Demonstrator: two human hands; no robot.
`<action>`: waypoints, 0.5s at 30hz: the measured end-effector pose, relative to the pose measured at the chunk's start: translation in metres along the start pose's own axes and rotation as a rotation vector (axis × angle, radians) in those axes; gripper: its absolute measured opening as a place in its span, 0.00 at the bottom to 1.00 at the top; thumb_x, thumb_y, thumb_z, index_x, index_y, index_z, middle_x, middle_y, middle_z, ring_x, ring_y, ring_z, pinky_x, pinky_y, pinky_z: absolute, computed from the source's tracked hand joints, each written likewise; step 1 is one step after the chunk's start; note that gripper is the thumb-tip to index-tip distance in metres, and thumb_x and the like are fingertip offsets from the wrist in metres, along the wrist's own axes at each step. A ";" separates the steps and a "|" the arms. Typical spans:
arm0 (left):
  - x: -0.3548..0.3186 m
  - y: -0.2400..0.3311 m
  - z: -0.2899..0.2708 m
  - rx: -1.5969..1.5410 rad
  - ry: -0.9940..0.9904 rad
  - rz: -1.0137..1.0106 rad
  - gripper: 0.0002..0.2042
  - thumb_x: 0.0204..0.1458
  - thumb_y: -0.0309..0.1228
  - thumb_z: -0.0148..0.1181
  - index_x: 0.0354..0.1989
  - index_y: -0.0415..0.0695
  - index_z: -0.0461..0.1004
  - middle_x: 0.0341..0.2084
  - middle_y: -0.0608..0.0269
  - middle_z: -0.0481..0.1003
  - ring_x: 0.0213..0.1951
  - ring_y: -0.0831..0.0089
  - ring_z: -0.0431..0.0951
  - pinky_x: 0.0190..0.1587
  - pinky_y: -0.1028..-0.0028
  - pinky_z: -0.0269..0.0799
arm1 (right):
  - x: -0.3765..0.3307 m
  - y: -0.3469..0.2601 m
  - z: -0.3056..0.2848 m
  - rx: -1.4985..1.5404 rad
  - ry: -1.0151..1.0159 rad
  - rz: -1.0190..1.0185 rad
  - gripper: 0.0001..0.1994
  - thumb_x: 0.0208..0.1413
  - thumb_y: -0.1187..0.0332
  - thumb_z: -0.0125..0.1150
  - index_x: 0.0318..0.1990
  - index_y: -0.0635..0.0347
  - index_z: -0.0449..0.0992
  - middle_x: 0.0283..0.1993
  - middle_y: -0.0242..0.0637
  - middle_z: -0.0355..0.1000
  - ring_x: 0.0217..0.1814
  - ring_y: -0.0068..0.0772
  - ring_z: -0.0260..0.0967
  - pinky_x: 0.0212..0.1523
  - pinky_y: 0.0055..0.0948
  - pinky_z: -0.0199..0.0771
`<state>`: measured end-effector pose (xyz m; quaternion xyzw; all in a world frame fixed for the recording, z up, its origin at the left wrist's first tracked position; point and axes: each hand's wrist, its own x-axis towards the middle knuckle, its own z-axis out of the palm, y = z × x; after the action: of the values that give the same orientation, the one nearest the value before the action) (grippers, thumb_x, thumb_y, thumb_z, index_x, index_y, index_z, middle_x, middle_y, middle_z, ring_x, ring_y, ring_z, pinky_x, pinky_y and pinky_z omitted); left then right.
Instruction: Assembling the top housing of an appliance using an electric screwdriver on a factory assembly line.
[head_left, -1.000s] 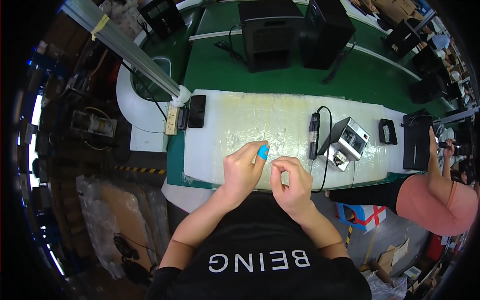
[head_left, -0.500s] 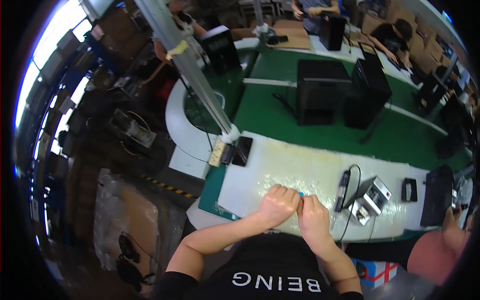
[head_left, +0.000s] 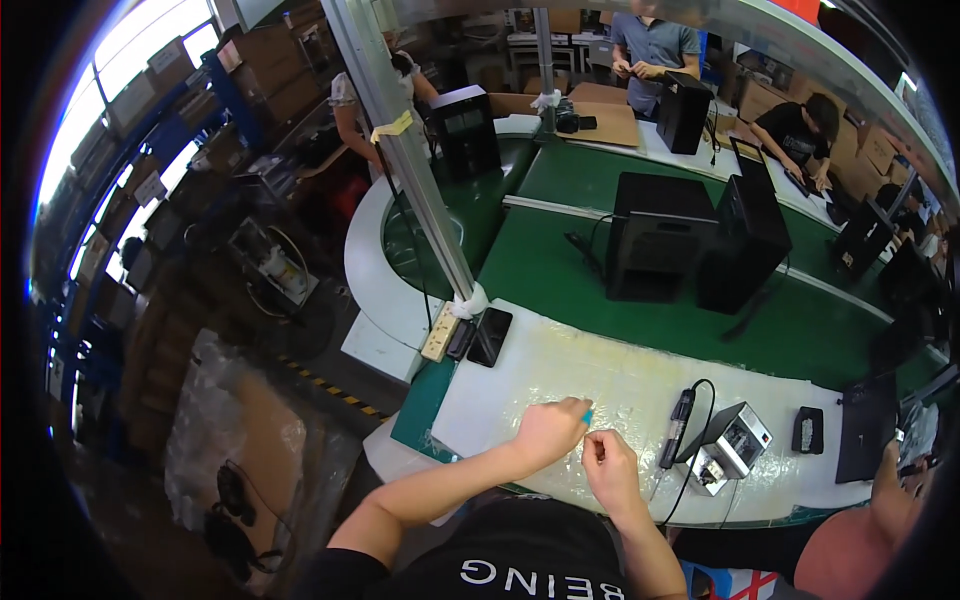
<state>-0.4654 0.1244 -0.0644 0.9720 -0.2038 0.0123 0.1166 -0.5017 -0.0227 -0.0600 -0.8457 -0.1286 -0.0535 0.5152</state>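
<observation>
Wearing a blue band point(head_left: 588, 417) on your left hand point(head_left: 548, 436), you hold its fingers and your right hand's point(head_left: 612, 468) curled, left of the unheld corded tool point(head_left: 678, 428); whether they grip anything, cannot tell.

One fisheye view looks down and forward from the head over the nearby bench point(head_left: 540, 270).

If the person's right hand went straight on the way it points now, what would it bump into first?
Probably the left hand, around the blue patch on it, just ahead of the right hand. Depth is unclear, so one could pass above the other.
</observation>
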 end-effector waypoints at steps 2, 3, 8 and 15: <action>0.006 -0.001 -0.004 -0.877 0.024 -0.411 0.20 0.56 0.39 0.53 0.54 0.41 0.71 0.46 0.48 0.75 0.35 0.59 0.80 0.37 0.63 0.77 | -0.002 -0.001 0.002 0.021 0.075 0.014 0.04 0.51 0.77 0.60 0.33 0.67 0.71 0.31 0.45 0.72 0.26 0.39 0.73 0.26 0.31 0.74; 0.005 0.001 -0.005 -0.878 0.015 -0.403 0.20 0.56 0.39 0.53 0.54 0.41 0.71 0.46 0.48 0.75 0.35 0.59 0.80 0.37 0.63 0.77 | -0.003 -0.002 0.004 0.044 0.142 0.021 0.04 0.52 0.79 0.59 0.35 0.67 0.72 0.32 0.44 0.72 0.26 0.38 0.74 0.26 0.30 0.74; -0.014 0.028 -0.018 -1.835 -0.276 -0.311 0.28 0.65 0.51 0.31 0.70 0.51 0.48 0.65 0.51 0.55 0.64 0.64 0.58 0.64 0.67 0.55 | 0.003 -0.018 0.002 -0.015 0.216 -0.153 0.07 0.51 0.80 0.59 0.38 0.67 0.72 0.33 0.43 0.72 0.28 0.39 0.74 0.26 0.30 0.74; -0.024 0.030 -0.018 -1.964 -0.283 -0.395 0.27 0.66 0.48 0.29 0.71 0.54 0.40 0.67 0.56 0.52 0.66 0.63 0.55 0.66 0.64 0.53 | 0.000 -0.034 -0.003 -0.108 0.147 -0.225 0.07 0.51 0.78 0.60 0.38 0.66 0.73 0.32 0.42 0.73 0.28 0.43 0.73 0.26 0.34 0.74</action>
<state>-0.4990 0.1117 -0.0418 0.4550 0.0287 -0.2956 0.8395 -0.5104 -0.0108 -0.0294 -0.8462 -0.1812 -0.1795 0.4679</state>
